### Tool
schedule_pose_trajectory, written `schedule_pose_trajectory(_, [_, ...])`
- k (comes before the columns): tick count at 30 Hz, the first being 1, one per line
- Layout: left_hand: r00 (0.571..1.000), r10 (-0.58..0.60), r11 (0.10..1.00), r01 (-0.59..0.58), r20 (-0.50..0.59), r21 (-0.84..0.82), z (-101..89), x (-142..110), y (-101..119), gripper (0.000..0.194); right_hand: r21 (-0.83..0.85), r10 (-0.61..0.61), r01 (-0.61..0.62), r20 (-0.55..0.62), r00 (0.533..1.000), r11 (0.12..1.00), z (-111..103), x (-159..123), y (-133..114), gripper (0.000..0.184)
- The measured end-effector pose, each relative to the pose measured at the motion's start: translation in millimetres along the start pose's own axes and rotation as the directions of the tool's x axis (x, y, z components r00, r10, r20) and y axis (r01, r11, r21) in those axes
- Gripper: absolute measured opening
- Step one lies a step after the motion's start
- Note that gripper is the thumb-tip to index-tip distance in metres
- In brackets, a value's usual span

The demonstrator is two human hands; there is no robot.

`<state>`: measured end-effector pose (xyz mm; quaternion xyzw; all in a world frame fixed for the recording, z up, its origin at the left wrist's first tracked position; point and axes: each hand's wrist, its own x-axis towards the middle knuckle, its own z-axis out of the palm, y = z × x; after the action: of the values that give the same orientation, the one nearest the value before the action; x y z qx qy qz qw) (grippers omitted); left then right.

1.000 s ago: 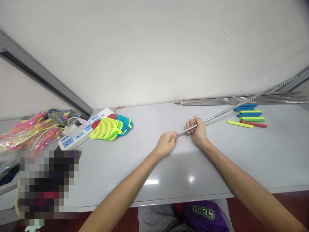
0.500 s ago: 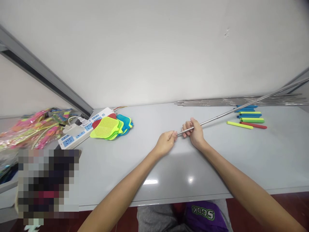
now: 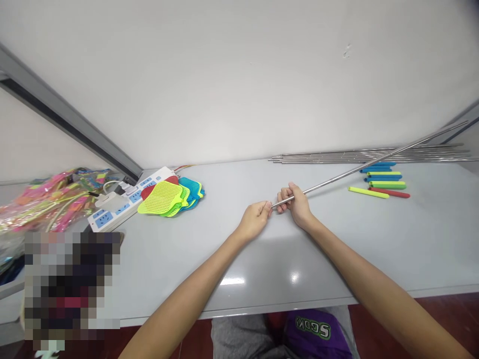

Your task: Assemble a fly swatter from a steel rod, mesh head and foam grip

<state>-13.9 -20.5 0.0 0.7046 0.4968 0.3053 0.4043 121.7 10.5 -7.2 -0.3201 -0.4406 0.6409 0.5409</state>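
A long, thin metal telescopic rod (image 3: 348, 173) slants up to the right above the table. Its near end is pinched between the thumb and fingers of my left hand (image 3: 256, 219). Just to the right, my right hand (image 3: 297, 202) is closed around the same rod, thumb uppermost. The far end of the rod rises past several coloured tubes (image 3: 385, 185), blue, yellow, green and red. Behind these, more metal rods (image 3: 318, 157) lie in a bundle along the wall. Left of my hands is a pile of fly swatter heads (image 3: 162, 197) in yellow, green, blue and red.
A white power strip (image 3: 129, 204) with plugs and cables lies beside the swatter heads. Plastic-bagged colourful items (image 3: 56, 197) are heaped at the far left. A blurred-out object (image 3: 71, 284) occupies the front left. The table's front edge (image 3: 262, 310) runs before my lap.
The rod's far tip, cut off by the right edge before, now shows inside the view. My right hand has come slightly nearer my left. The view has shifted a little.
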Motion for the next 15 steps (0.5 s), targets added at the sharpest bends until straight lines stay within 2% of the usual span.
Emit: schedule_pose_trajectory(15, [0.995, 0.007, 0.997, -0.015, -0.102, -0.074, 1.2, 1.7, -0.2, 0.041, -0.011, 0.038, -0.040, -0.089, 0.995, 0.999, 0.9, 3.0, -7.5, 0.041])
